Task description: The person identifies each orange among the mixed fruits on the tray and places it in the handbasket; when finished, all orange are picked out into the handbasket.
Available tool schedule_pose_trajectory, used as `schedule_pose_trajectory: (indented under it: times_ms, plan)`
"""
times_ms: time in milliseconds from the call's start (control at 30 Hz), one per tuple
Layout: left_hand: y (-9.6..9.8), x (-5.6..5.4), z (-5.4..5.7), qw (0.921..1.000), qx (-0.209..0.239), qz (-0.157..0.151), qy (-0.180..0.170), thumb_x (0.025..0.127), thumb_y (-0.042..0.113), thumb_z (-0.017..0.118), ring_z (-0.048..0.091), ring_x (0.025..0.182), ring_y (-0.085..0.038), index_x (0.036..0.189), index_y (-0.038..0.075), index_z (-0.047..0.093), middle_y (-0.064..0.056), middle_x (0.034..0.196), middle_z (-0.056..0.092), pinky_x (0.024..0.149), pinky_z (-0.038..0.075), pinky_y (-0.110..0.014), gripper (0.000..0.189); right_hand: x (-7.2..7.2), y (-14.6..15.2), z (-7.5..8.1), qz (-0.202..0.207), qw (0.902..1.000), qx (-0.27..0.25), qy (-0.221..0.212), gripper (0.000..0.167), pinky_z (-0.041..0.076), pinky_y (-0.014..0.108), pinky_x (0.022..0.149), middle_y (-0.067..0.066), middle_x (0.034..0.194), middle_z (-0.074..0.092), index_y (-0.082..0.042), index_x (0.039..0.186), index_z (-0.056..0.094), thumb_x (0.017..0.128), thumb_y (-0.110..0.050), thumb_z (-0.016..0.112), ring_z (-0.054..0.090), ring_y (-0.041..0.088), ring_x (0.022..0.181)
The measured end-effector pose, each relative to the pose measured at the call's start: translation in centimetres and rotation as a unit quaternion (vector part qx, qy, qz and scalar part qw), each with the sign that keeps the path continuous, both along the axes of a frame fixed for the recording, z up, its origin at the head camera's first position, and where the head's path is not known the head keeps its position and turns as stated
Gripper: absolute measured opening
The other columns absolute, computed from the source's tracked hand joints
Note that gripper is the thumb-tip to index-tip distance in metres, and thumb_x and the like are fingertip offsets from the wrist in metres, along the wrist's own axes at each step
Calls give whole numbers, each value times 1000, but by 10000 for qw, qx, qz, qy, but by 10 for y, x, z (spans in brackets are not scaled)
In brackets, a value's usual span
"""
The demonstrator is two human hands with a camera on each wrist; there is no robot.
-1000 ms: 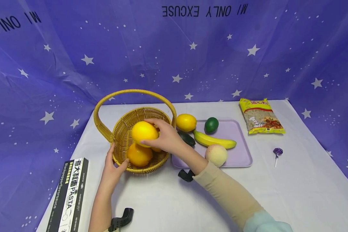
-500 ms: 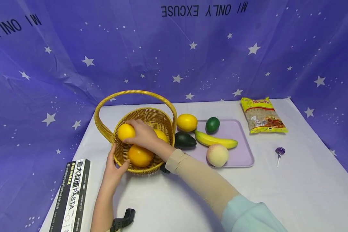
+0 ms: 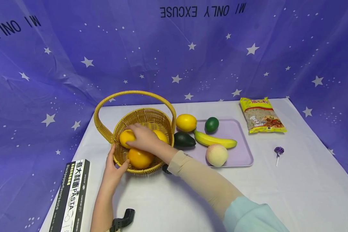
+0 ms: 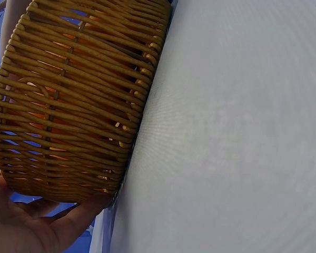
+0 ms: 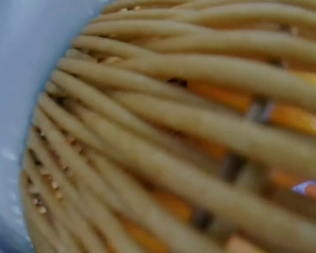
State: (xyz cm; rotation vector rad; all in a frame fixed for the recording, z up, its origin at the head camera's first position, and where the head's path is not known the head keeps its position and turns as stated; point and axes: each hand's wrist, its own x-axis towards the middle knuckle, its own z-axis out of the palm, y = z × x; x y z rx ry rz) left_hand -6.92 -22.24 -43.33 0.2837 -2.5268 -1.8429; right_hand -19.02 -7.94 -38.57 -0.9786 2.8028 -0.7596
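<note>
The wicker basket (image 3: 145, 112) with a tall arched handle stands left of the middle of the table. My left hand (image 3: 113, 170) holds its near left side, thumb at the rim and fingers along the outer wall, as the left wrist view also shows. Inside the basket, my right hand (image 3: 143, 137) grips a round yellow-orange fruit (image 3: 126, 138) low against the left wall. A larger orange (image 3: 140, 158) lies in front of it, and another yellow fruit (image 3: 161, 136) shows partly behind the right hand. Close up, the right wrist view has the basket's woven wall (image 5: 147, 121), with orange colour behind the gaps.
Right of the basket, a lilac tray (image 3: 243, 158) bears an avocado (image 3: 184, 140), a banana (image 3: 216, 140), a peach (image 3: 217, 155) and a small green fruit (image 3: 211, 124). A lemon (image 3: 186, 122) lies at its corner. Beyond are a yellow food bag (image 3: 262, 116), a lollipop (image 3: 278, 151) and, left, a pasta box (image 3: 71, 193).
My right hand has carried the yellow-orange fruit leftward and down, from above the orange to the basket's left inside. The left hand has stayed at the basket's rim.
</note>
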Motion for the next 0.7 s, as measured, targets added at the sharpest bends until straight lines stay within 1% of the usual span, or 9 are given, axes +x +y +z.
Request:
schedule_pose_trajectory:
  times_ms: [133, 267, 333, 467, 533, 600, 700]
  plan:
    - [0, 0, 0, 10000, 6, 15, -2, 94, 12, 59, 9, 144, -32, 157, 24, 0, -4, 160, -1, 113, 16, -51, 87, 5, 10, 6, 27, 9998, -209, -22, 60, 46, 34, 94, 2, 138, 51, -21, 140, 50, 88, -42, 68, 53, 16, 118]
    - [0, -1, -1, 10000, 59, 23, -49, 94, 12, 59, 8, 144, -32, 156, 24, -1, -4, 160, -2, 113, 16, -51, 87, 13, 27, 9, 136, 9988, -406, 226, 59, 45, 34, 97, 0, 140, 50, -21, 141, 50, 88, -43, 67, 50, 16, 123]
    - [0, -1, -1, 9999, 79, 21, -72, 94, 13, 59, 7, 144, -32, 156, 24, -1, -4, 160, -3, 113, 16, -51, 87, 19, 37, 10, 196, 9978, -547, 330, 59, 44, 34, 98, 0, 140, 50, -20, 140, 50, 89, -43, 67, 49, 16, 124]
    - [0, 0, -1, 9999, 52, 12, -117, 94, 14, 59, 7, 144, -33, 156, 25, -2, -5, 160, -4, 113, 17, -52, 88, 33, 60, 16, 196, 9945, -968, 337, 59, 41, 34, 102, -2, 139, 51, -19, 140, 50, 89, -44, 67, 47, 14, 127]
    - [0, 0, -1, 9999, 49, 14, -109, 94, 13, 59, 8, 144, -34, 156, 25, -2, -6, 160, -4, 112, 17, -53, 88, 41, 72, 21, 187, 9911, -1269, 346, 59, 43, 33, 100, -4, 138, 51, -19, 139, 50, 88, -44, 67, 47, 13, 126]
    - [0, 0, -1, 9999, 46, 27, -102, 94, 13, 59, 8, 144, -34, 156, 25, -2, -6, 160, -4, 112, 18, -53, 88, 48, 84, 26, 209, 9857, -1614, 429, 57, 46, 31, 96, -4, 136, 52, -19, 138, 52, 88, -41, 69, 50, 12, 122]
    - [0, -1, -1, 9999, 63, 53, -82, 94, 12, 59, 8, 144, -34, 156, 24, -1, -5, 160, -3, 113, 17, -52, 88, 55, 101, 35, 258, 9751, -2106, 642, 55, 49, 25, 88, -4, 134, 53, -17, 136, 54, 87, -33, 72, 53, 10, 115]
